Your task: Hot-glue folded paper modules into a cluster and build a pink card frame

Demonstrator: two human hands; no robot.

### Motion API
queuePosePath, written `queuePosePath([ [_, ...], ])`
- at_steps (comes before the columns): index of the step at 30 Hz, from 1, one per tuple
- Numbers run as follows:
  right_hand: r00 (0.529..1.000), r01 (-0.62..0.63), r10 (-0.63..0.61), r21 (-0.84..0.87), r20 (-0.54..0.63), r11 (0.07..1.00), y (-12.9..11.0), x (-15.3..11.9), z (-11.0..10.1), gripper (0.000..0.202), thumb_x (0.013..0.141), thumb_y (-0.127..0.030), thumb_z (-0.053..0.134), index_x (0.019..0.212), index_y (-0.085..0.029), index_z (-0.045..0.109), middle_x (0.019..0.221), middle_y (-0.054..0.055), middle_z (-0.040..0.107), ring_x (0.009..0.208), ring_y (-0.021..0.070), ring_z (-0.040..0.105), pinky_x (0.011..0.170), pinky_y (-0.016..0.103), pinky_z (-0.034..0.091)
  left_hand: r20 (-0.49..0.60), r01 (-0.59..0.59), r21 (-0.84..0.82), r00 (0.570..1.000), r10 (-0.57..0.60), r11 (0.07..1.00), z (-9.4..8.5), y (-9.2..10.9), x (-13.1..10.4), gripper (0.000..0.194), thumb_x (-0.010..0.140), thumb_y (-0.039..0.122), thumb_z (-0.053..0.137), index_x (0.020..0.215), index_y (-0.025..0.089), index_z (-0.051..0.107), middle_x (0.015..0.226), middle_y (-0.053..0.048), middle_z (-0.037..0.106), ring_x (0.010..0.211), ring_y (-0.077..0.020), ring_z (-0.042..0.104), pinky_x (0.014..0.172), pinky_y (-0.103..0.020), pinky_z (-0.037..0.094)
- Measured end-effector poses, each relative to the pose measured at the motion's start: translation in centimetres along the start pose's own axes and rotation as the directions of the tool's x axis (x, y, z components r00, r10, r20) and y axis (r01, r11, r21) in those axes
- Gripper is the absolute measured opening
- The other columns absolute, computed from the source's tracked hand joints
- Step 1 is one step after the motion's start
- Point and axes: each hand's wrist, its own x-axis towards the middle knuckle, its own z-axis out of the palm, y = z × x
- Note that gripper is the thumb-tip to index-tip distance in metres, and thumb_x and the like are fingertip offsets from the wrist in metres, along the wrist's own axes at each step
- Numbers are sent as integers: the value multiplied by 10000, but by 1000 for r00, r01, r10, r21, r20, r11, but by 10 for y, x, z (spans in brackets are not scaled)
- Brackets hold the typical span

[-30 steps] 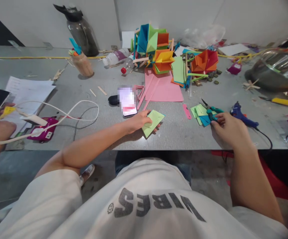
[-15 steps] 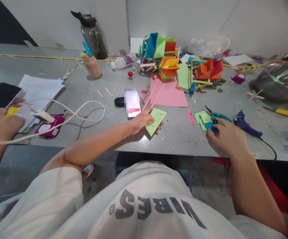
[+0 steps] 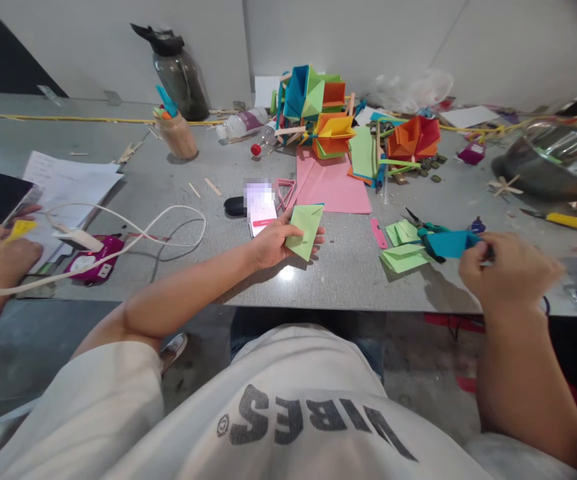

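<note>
My left hand [image 3: 274, 241] holds a folded green paper piece [image 3: 306, 231] between thumb and fingers, above the table's front part. Off to the right, my right hand [image 3: 513, 270] pinches a folded blue paper piece [image 3: 449, 244], raised over the table. Below and left of it lie folded green papers [image 3: 406, 259]. Pliers with teal handles [image 3: 426, 231] rest beside them, partly hidden by the blue paper. The blue glue gun [image 3: 477, 225] is mostly covered by my right hand. A pink strip-shaped tool [image 3: 378, 233] lies left of the green papers.
Colourful folded-paper structures [image 3: 313, 100] stand at the back on pink paper [image 3: 338, 187]. A phone [image 3: 262, 215] lies beyond my left hand. A metal bowl [image 3: 543, 167] and a yellow-handled cutter [image 3: 571, 221] are right. Another person's hands [image 3: 6, 247] work at left, near a white cable [image 3: 188, 208].
My right hand has lifted the blue paper from the pile and moved right with it. The green papers there are spread apart. My left hand has tilted its green paper more upright.
</note>
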Motion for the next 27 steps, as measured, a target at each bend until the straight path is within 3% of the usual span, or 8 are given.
queuePosePath([
  [3, 987, -12, 30, 113, -160, 994, -10, 1, -12, 387, 1024, -399, 566, 1203, -270, 884, 1092, 277, 909, 1049, 442, 917, 939, 624, 678, 23, 29, -23, 999, -28, 999, -1, 2, 1, 906, 861, 151, 744, 1743, 294, 594, 1295, -148, 902, 1057, -284, 868, 1030, -489, 683],
  [8, 877, 373, -213, 330, -431, 867, -74, 3, -38, 305, 1086, -431, 616, 1249, -346, 859, 1286, 149, 956, 1187, 403, 940, 1040, 641, 733, -37, 72, -111, 996, -76, 991, -1, 3, 1, 692, 802, 104, 744, 1492, 165, 727, 1223, -168, 882, 974, -252, 796, 924, -426, 653],
  [10, 854, 494, -350, 391, -385, 776, -109, 5, -40, 279, 1070, -410, 699, 1287, -354, 864, 1403, 127, 939, 1133, 372, 948, 969, 615, 743, -85, 77, -138, 992, -89, 987, -1, 4, 0, 550, 781, 75, 744, 1327, 133, 752, 1130, -142, 857, 920, -230, 771, 881, -407, 651],
  [12, 843, 534, -487, 465, -227, 707, -145, 7, -38, 255, 1062, -451, 755, 1267, -376, 886, 1479, 112, 915, 1051, 344, 943, 932, 618, 749, -94, 85, -154, 991, -100, 984, 0, 5, 0, 483, 772, 64, 741, 1249, 133, 755, 1044, -99, 819, 852, -204, 749, 826, -376, 642],
  [14, 792, 546, -607, 521, -65, 656, -179, 8, -32, 242, 1104, -483, 719, 1237, -398, 902, 1524, 97, 895, 1084, 342, 934, 938, 647, 750, -62, 86, -162, 993, -97, 983, 1, 6, -1, 418, 800, 73, 760, 1212, 144, 760, 994, -69, 789, 786, -176, 723, 769, -336, 620],
  [17, 701, 550, -713, 616, 26, 564, -215, 8, -18, 271, 1162, -488, 643, 1166, -420, 905, 1506, 60, 902, 1157, 319, 924, 953, 635, 751, -37, 64, -165, 997, -71, 984, 3, 3, -1, 175, 934, 166, 824, 1097, 159, 760, 915, -42, 751, 727, -156, 696, 729, -311, 613],
  [22, 571, 609, -821, 661, 18, 438, -235, -2, 9, 325, 1188, -480, 590, 1114, -411, 899, 1521, 21, 897, 1246, 308, 914, 901, 560, 732, -87, 55, -196, 994, -73, 979, 5, -4, 4, 339, 1093, 410, 891, 939, 152, 733, 812, 2, 679, 666, -117, 650, 663, -254, 582],
  [27, 571, 714, -809, 573, -141, 403, -234, -16, 36, 285, 1215, -444, 610, 1194, -390, 890, 1436, 37, 929, 1114, 258, 915, 832, 464, 701, -57, 5, -160, 998, -15, 987, 2, -9, 6, 497, 1118, 589, 871, 903, 159, 744, 775, 5, 667, 637, -108, 611, 595, -225, 521],
])
